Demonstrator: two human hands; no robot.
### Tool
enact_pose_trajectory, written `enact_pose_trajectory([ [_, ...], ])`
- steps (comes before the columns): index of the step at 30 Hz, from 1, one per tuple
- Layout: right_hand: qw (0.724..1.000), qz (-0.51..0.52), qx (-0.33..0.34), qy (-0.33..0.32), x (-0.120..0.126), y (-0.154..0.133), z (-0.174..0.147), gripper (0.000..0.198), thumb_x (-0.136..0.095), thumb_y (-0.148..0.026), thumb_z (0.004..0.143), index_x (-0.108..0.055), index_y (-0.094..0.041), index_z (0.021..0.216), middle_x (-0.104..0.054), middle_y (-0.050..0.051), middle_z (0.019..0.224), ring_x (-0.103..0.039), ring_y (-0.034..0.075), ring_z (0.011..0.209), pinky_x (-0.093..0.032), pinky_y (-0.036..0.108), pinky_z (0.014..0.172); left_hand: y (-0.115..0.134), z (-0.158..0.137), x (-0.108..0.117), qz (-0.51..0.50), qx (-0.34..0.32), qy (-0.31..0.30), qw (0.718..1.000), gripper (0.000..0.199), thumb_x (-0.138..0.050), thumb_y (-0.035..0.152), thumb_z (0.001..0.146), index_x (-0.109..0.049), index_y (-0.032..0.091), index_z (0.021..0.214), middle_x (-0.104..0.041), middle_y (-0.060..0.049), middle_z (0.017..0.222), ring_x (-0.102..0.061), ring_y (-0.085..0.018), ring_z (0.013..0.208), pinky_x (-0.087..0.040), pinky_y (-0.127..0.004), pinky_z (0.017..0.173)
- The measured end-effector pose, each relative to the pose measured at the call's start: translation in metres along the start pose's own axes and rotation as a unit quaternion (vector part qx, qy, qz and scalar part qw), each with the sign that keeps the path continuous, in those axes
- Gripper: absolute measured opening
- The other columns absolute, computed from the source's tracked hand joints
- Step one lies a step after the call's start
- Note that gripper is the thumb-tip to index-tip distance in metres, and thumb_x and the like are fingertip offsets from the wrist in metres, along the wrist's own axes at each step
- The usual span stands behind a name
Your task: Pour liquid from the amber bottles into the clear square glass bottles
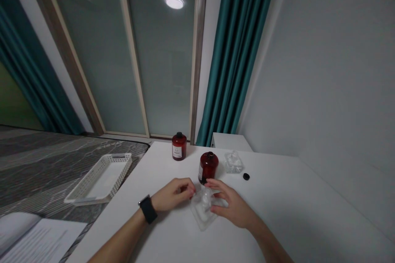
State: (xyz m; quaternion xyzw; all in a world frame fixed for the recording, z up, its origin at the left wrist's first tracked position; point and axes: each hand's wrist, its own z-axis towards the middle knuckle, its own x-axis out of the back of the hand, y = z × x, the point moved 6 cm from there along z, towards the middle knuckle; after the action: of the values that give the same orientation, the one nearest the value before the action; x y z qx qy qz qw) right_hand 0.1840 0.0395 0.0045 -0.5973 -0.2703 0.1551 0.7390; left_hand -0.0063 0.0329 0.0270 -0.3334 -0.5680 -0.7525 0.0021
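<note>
Lower centre, the right hand (232, 205) has its grip apart by the clear tray (202, 222); the left hand's (171, 195) I cannot tell; light, level handling seems best.

Nearer bottle (209, 167) behind tray (202, 221) on table (277, 222); cap (246, 176) right; basket (121, 177) left of table.

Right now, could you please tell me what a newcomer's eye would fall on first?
Probably the dark-red, black-capped bottle near the far edge of the white table, and the second dark-red bottle, standing nearer. Next come the left hand and right hand, on either side of a clear plastic piece.
</note>
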Motion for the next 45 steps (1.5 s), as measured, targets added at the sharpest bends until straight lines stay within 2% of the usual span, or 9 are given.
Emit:
enact_pose_trajectory([
  [5, 0.999, 0.023, -0.011, -0.037, 0.002, 0.0, -0.001, 0.064, -0.079, -0.036, 0.075, -0.052, -0.024, 0.133, -0.06, 0.016, 0.137, -0.055, 0.03, 0.128, -0.04, 0.05, 0.106, -0.007, 0.011, 0.028, 0.045, 0.015, 0.13, 0.99, 0.03, -0.052, 0.041, 0.092, -0.059, 0.017, 0.108, -0.065, -0.005, 0.09, -0.059, -0.018, 0.078, -0.046, -0.03, 0.07],
  [11, 0.998, 0.047, -0.022, -0.047, 0.005, -0.002, -0.001, 0.053, -0.077, -0.041, 0.079, -0.058, -0.024, 0.125, -0.063, 0.016, 0.132, -0.056, 0.03, 0.127, -0.045, 0.044, 0.099, -0.002, 0.051, 0.028, 0.077, -0.004, 0.15, 0.986, 0.063, -0.07, 0.036, 0.079, -0.045, 0.021, 0.136, -0.057, -0.014, 0.129, -0.061, -0.026, 0.104, -0.052, -0.039, 0.081],
  [15, 0.996, 0.066, 0.02, 0.062, 0.031, 0.0, 0.0, 0.032, -0.063, -0.048, 0.088, -0.064, -0.021, 0.106, -0.072, 0.012, 0.103, -0.069, 0.023, 0.092, -0.05, 0.031, 0.067, 0.002, 0.076, 0.015, 0.074, -0.032, 0.156, 0.984, 0.074, -0.077, 0.032, 0.072, -0.044, 0.017, 0.137, -0.052, -0.017, 0.137, -0.055, -0.032, 0.122, -0.047, -0.048, 0.1],
  [17, 0.99, 0.04, 0.026, 0.132, 0.052, 0.007, -0.001, 0.033, -0.059, -0.051, 0.088, -0.064, -0.02, 0.099, -0.071, 0.008, 0.084, -0.065, 0.019, 0.069, -0.043, 0.027, 0.053, 0.001, 0.082, 0.008, 0.07, -0.049, 0.159, 0.984, 0.077, -0.08, 0.03, 0.069, -0.045, 0.016, 0.136, -0.053, -0.018, 0.137, -0.053, -0.033, 0.126, -0.041, -0.05, 0.107],
  [19, 0.978, -0.028, 0.028, 0.204, 0.074, 0.015, -0.003, 0.036, -0.056, -0.053, 0.088, -0.064, -0.019, 0.094, -0.068, 0.005, 0.073, -0.06, 0.017, 0.058, -0.04, 0.026, 0.049, -0.001, 0.083, 0.004, 0.059, -0.059, 0.161, 0.983, 0.077, -0.081, 0.027, 0.068, -0.046, 0.017, 0.136, -0.054, -0.017, 0.137, -0.053, -0.032, 0.127, -0.039, -0.05, 0.11],
  [25, 0.93, -0.131, 0.026, 0.342, 0.134, 0.038, -0.01, 0.031, -0.055, -0.047, 0.083, -0.063, -0.019, 0.093, -0.062, 0.002, 0.068, -0.058, 0.019, 0.062, -0.046, 0.03, 0.06, -0.004, 0.073, 0.008, 0.046, -0.033, 0.19, 0.98, 0.071, -0.079, 0.026, 0.069, -0.048, 0.017, 0.132, -0.06, -0.015, 0.132, -0.058, -0.031, 0.121, -0.045, -0.05, 0.105],
  [29, 0.898, -0.208, 0.015, 0.387, 0.158, 0.051, -0.017, 0.025, -0.051, -0.04, 0.082, -0.065, -0.02, 0.087, -0.065, 0.004, 0.072, -0.059, 0.021, 0.066, -0.047, 0.034, 0.064, -0.002, 0.063, 0.015, 0.042, -0.023, 0.194, 0.98, 0.067, -0.077, 0.026, 0.07, -0.049, 0.017, 0.13, -0.062, -0.014, 0.129, -0.06, -0.031, 0.119, -0.045, -0.05, 0.103],
  [35, 0.868, -0.304, 0.015, 0.393, 0.16, 0.065, -0.015, 0.019, -0.058, -0.03, 0.075, -0.067, -0.02, 0.089, -0.064, 0.009, 0.086, -0.06, 0.027, 0.081, -0.049, 0.04, 0.074, -0.006, 0.045, 0.018, 0.035, -0.006, 0.21, 0.977, 0.066, -0.074, 0.027, 0.073, -0.047, 0.018, 0.133, -0.061, -0.013, 0.132, -0.058, -0.031, 0.121, -0.043, -0.052, 0.105],
  [45, 0.865, -0.354, 0.002, 0.357, 0.156, 0.071, -0.012, 0.028, -0.058, -0.02, 0.075, -0.065, -0.021, 0.103, -0.064, 0.005, 0.087, -0.058, 0.025, 0.082, -0.047, 0.039, 0.079, -0.01, 0.033, 0.018, 0.046, 0.011, 0.229, 0.972, 0.068, -0.074, 0.032, 0.074, -0.046, 0.019, 0.135, -0.061, -0.013, 0.131, -0.058, -0.032, 0.122, -0.045, -0.051, 0.105],
])
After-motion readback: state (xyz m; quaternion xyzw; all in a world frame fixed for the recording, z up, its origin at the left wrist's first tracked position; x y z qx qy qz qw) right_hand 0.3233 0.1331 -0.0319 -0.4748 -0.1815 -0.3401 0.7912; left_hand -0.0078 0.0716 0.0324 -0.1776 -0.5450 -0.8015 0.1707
